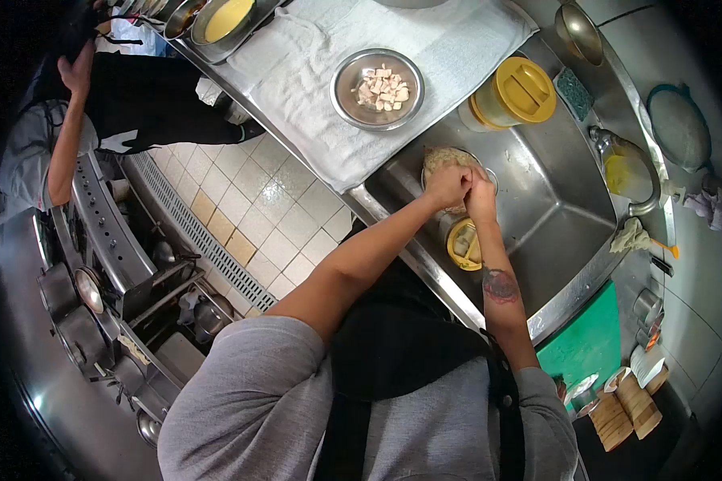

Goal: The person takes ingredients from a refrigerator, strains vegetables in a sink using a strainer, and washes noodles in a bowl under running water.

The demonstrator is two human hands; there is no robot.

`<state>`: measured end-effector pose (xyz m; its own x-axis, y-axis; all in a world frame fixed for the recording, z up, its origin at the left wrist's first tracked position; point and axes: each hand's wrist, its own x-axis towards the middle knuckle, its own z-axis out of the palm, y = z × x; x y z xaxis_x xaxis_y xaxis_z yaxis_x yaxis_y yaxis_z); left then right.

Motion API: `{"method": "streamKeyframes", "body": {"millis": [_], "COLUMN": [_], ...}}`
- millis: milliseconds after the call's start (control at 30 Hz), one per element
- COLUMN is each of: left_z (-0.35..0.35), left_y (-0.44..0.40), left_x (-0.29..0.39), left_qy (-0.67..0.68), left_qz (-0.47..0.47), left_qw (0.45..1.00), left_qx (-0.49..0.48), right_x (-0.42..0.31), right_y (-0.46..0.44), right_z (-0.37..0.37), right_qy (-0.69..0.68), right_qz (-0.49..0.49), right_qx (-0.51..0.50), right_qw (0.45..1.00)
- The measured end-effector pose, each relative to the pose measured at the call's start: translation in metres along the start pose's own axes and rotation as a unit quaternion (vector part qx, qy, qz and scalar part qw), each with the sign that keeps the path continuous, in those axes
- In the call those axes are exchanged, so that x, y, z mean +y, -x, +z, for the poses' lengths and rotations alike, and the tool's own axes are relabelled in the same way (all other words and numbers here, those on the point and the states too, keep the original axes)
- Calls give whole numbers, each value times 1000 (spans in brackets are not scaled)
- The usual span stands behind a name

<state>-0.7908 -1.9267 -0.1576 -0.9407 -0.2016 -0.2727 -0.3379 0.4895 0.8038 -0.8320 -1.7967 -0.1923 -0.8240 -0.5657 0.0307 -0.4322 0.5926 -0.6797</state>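
Both of my hands are together over a bowl of pale, lumpy food (443, 158) in the steel sink. My left hand (448, 186) is closed, its fingers curled against the other hand. Pressed beside it, my right hand (480, 197) is closed too. Whatever lies between the fingers is hidden. Just below the hands stands a yellow-rimmed container (456, 258) with pale pieces inside. On a white towel (297, 88) by the sink sits a metal bowl (341, 108) of pale cubes (385, 88).
A tub with a yellow lid (525, 90) stands at the sink's far edge. To the right are a bottle of yellow liquid (620, 172), a faucet (646, 207) and a green board (582, 337). Another person (64, 136) stands at the left, near the stove (108, 224).
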Motion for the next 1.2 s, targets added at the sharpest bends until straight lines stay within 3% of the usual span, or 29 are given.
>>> {"method": "streamKeyframes", "body": {"millis": [67,167,200,233,300,433,533,633,833,933,1033,1200], "left_z": [23,21,12,22,45,33,33,37,34,45,62,36], "left_y": [1,-21,-23,-31,-40,-23,-20,-20,-32,-43,-50,-30], "left_x": [-29,-49,-50,-62,-80,-46,-56,-49,-64,-82,-101,-71], "left_qy": [-23,102,195,220,267,165,137,38,-67,-137,-135,-85], "left_qz": [44,-154,-219,-245,-296,-302,-284,-206,-151,-135,-148,-152], "left_qw": [991,938,930,920,898,920,933,966,986,980,980,984], "left_qx": [123,294,222,213,186,188,174,150,-27,-42,-2,28], "right_x": [5,-8,-7,-9,-11,-16,15,35,66,65,51,1], "right_y": [1,5,11,13,16,23,23,26,31,27,18,0], "right_z": [2,-1,-1,0,11,31,53,59,104,103,83,40], "right_qy": [-1,-31,-47,-63,-76,-120,-192,-241,-300,-274,-115,9], "right_qz": [6,38,74,110,93,76,166,239,287,297,275,133], "right_qx": [14,58,60,62,117,179,204,204,244,228,165,123], "right_qw": [1000,997,994,990,986,974,945,918,876,886,940,983]}}
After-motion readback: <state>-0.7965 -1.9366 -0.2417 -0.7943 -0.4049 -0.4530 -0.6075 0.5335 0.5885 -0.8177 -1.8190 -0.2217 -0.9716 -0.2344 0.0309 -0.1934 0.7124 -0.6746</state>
